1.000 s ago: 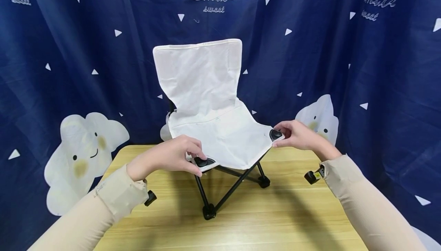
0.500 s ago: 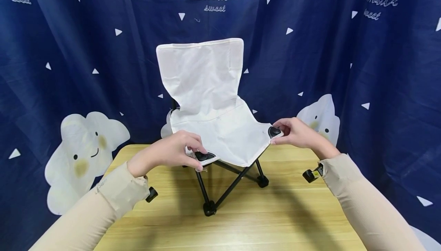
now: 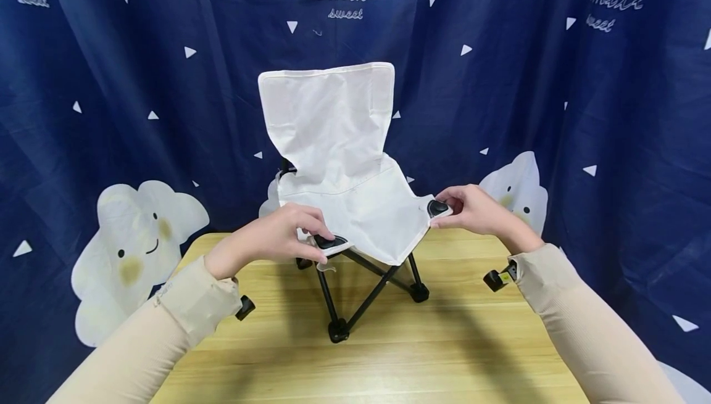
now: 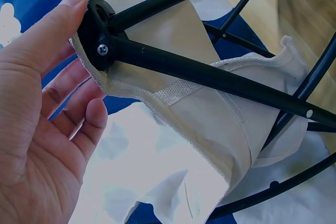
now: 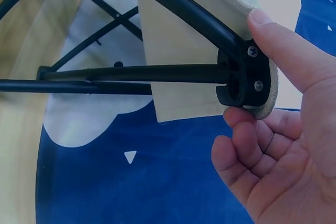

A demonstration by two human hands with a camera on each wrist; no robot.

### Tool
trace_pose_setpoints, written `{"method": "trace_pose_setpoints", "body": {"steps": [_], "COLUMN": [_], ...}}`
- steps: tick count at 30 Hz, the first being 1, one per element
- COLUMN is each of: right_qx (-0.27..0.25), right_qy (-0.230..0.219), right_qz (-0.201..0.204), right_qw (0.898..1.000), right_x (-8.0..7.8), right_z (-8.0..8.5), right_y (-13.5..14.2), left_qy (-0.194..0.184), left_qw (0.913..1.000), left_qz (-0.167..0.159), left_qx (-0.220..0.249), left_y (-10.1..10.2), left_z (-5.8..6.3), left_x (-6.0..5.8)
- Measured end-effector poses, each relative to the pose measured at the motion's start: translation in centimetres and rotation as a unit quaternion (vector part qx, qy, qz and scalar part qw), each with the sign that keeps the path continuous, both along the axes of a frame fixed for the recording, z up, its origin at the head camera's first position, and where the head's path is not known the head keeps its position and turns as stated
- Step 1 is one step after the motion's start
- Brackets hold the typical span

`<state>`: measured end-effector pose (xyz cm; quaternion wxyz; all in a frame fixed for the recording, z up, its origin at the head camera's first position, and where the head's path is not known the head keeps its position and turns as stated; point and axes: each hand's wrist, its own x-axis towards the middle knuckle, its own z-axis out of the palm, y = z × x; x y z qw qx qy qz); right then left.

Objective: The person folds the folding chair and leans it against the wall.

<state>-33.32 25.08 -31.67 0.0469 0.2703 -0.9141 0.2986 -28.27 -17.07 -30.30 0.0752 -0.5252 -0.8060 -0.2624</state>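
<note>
A white fabric folding chair [image 3: 355, 200] with a thin black metal frame stands unfolded on the wooden table, its backrest toward the curtain. My left hand [image 3: 280, 234] grips the seat's front left corner, fingers over the black corner cap and thumb at its front edge. In the left wrist view, that corner's black bracket [image 4: 100, 35] sits beside my thumb. My right hand [image 3: 472, 210] pinches the front right corner. The right wrist view shows its bracket [image 5: 249, 74] between thumb and fingers, with dark tubes running off from it under the seat.
The wooden table [image 3: 389, 354] extends in front of the chair and to both sides. Close behind hangs a dark blue curtain [image 3: 183, 114] with white clouds and triangles. A small black device [image 3: 494, 279] sticks out from the right cuff, another [image 3: 244, 307] from the left.
Both hands have shifted slightly up in the head view, the right one also leftward. The chair's front corners and feet moved with them, and the backrest's left edge has come slightly rightward.
</note>
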Motion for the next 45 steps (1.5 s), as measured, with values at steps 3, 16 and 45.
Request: {"method": "trace_pose_setpoints", "body": {"steps": [3,16,45], "right_qx": [0.003,0.007,0.008], "right_qy": [0.004,0.008,0.025], "right_qz": [-0.006,-0.007,0.003], "right_qw": [1.000,1.000,1.000], "right_x": [-0.1,0.1,-0.6], "right_z": [0.1,0.9,2.1], "right_y": [-0.1,-1.1,-2.4], "left_qy": [0.005,0.031,0.078], "left_qw": [1.0000,0.9995,0.9965], "left_qz": [0.002,0.005,0.005], "left_qx": [-0.002,0.008,0.031], "left_y": [0.0,0.0,0.4], "left_z": [0.1,0.6,1.4], "left_x": [-0.1,-0.5,-2.2]}}
